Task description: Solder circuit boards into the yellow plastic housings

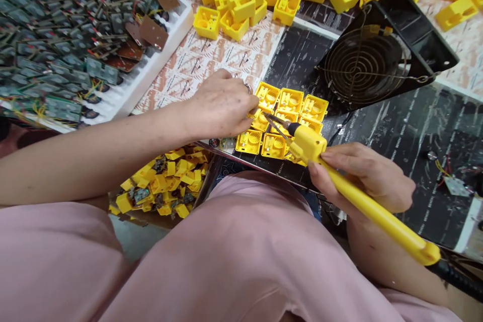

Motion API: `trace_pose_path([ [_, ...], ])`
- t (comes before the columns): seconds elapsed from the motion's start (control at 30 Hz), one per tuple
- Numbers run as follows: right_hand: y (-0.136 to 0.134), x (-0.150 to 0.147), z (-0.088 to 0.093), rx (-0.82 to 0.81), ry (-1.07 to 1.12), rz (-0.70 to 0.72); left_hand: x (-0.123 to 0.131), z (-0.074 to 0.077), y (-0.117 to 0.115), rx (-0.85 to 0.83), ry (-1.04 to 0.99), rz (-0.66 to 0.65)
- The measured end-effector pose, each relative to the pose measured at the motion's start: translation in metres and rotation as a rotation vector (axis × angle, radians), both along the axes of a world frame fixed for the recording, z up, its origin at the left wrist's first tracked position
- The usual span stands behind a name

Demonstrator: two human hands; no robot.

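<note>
My right hand (368, 176) is wrapped round the handle of a yellow soldering iron (377, 206), whose black cord trails off at the lower right. Its metal tip points left, over a block of small open yellow plastic cases (290, 100) set in rows at the table's near edge. At the left side of that block is my left hand (222, 105), fingers curled and pressed together at a case in the middle row. What those fingertips pinch, if anything, is hidden. Beside the hand, a small circuit board (227, 144) lies at the table edge.
A black fan (362, 65) with a wire grille stands behind the cases. Many more yellow cases (241, 2) are heaped at the back. A white foam tray (151, 68) full of circuit boards is at left; below it, a box of yellow parts (162, 186). A wired board (456, 186) lies right.
</note>
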State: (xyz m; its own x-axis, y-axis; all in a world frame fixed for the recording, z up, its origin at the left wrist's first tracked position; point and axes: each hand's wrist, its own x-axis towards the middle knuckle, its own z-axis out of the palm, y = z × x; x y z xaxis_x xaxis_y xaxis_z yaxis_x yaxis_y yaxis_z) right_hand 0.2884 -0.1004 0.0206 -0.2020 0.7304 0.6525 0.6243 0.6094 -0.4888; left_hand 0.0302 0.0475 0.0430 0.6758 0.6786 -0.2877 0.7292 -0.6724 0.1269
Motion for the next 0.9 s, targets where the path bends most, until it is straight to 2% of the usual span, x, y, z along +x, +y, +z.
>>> trace_pose_path([
  [0.07, -0.001, 0.003, -0.006, -0.002, 0.017, -0.065, -0.005, -0.004, -0.001, -0.003, -0.101, 0.042],
  [0.17, -0.002, 0.005, -0.013, -0.036, 0.013, -0.193, -0.012, -0.015, -0.003, -0.066, -0.246, 0.188],
  [0.23, 0.002, 0.002, -0.014, -0.019, 0.013, -0.184, -0.014, -0.023, -0.004, -0.087, -0.324, 0.294],
  [0.3, 0.006, -0.002, -0.014, 0.041, 0.033, -0.12, -0.014, -0.027, -0.005, -0.037, -0.345, 0.332],
  [0.43, 0.01, -0.007, -0.012, 0.059, 0.105, -0.098, -0.01, -0.026, -0.008, 0.084, -0.245, 0.229],
  [0.6, 0.004, -0.009, -0.012, -0.027, 0.047, -0.147, -0.006, -0.025, -0.008, 0.081, -0.175, 0.208],
  [0.8, 0.009, -0.015, -0.015, 0.044, 0.073, -0.057, -0.004, -0.027, -0.008, 0.091, -0.134, 0.163],
  [0.9, 0.011, -0.018, -0.013, 0.055, 0.033, -0.061, -0.005, -0.026, -0.007, 0.088, -0.134, 0.156],
])
